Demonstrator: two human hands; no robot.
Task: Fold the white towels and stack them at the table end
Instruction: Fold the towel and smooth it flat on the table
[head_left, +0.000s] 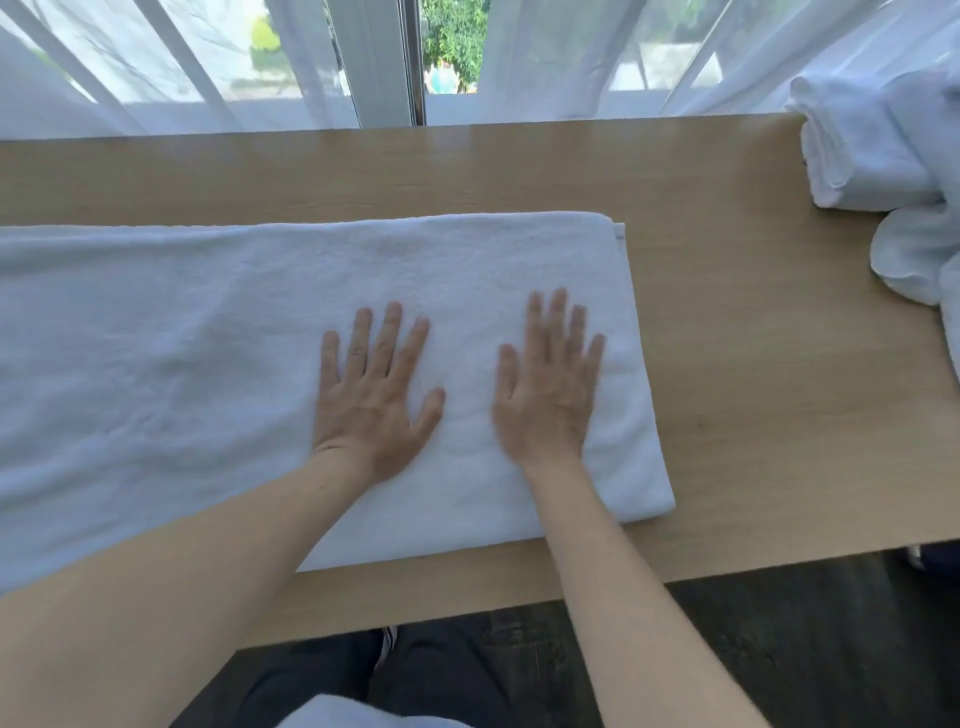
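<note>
Towel being worked: a long white terry-cloth towel (208, 364) is lying flat along the pale wooden tabletop (753, 364), folded lengthwise, its right end squared off near the middle of the tabletop and its left part running out of view.
Left hand: the left hand (371, 400) is resting palm down on the towel, fingers straight and spread, pressing the cloth flat; its grip is apart and curling round nothing.
Right hand: the right hand (548, 384) is lying palm down just beside the left, closer to the towel's right end, fingers straight and close together; its grip is likewise apart, holding nothing. It is looking slightly blurred.
Folded stack: a pile of folded white towels (862, 150) is sitting at the far right end of the tabletop, well apart from the hands.
Loose cloth: a crumpled white towel (914, 254) is lying against the near side of that pile, draping toward the right edge of view.
Backdrop: sheer white curtains (545, 57) are hanging behind the tabletop, with green foliage (454, 36) showing through the gap between them.
Foreground: the person's dark trousers (431, 675) are showing below the tabletop's near edge.
</note>
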